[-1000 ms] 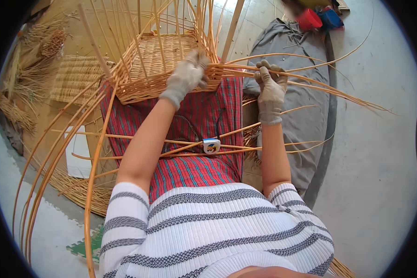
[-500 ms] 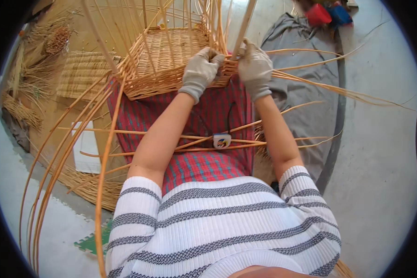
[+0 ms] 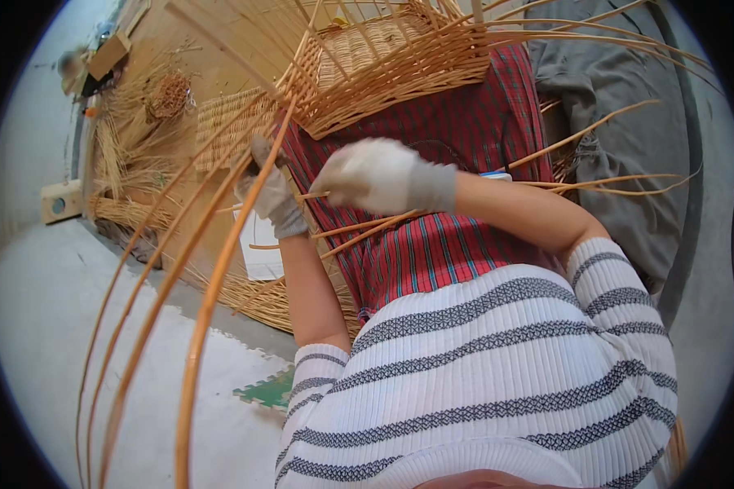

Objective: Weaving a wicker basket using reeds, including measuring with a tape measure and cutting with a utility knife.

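A woven wicker basket [image 3: 400, 85] with upright stakes rests on the far side of my lap. Long willow rods [image 3: 196, 350] run from its left corner toward me. My gloved left hand [image 3: 271, 196] is among these rods, its fingers curled at them and partly hidden behind the thickest one. My gloved right hand [image 3: 375, 175], blurred by motion, is drawn across my lap close to the left hand. Its closed fingers meet the end of a thin rod. Other rods [image 3: 367, 226] lie crosswise on the red striped cloth [image 3: 416, 253] over my lap.
To the left lie a woven mat [image 3: 220, 126], loose straw [image 3: 130, 163] and a white sheet [image 3: 263, 253]. A grey cloth [image 3: 628, 147] spreads on the right, with rods sticking out over it. A green foam mat piece [image 3: 269, 389] lies on the floor.
Both hands have left the basket's near right corner and come to the rods on the left, the right hand crossing over my lap. The view has turned left.
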Motion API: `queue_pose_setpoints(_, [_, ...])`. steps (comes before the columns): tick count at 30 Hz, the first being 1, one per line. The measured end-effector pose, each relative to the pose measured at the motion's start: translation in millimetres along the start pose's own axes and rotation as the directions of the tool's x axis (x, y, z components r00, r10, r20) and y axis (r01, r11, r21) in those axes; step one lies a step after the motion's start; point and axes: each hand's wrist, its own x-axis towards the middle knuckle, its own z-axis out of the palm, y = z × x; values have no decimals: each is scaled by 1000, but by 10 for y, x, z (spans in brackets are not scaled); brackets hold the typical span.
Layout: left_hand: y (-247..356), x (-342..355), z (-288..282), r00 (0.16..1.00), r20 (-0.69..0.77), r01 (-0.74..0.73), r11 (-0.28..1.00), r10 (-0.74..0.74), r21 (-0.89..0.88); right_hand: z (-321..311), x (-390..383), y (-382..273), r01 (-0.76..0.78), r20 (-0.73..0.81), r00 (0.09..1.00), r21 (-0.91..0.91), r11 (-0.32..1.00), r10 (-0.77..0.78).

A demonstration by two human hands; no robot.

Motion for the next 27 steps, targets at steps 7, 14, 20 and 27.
queue_pose_setpoints(7, [571,-523,109,978,191,-107,988,83,115,252,618,-876,341,300,882,126,932,-363])
queue_pose_setpoints(14, [842,-230,644,740,622,-540,776,254,325,85,295,-962,104,566,820,1,995,-86])
queue_pose_setpoints(20, [680,-55,497,909,395,-122,991,131,-49,-962,-69,35,191,-257,948,-13,981,-188])
queue_pose_setpoints(27, [204,-599,381,943,269,-206,979,198,1,-1121,-191,1374,65,-260,829,924,376,495])
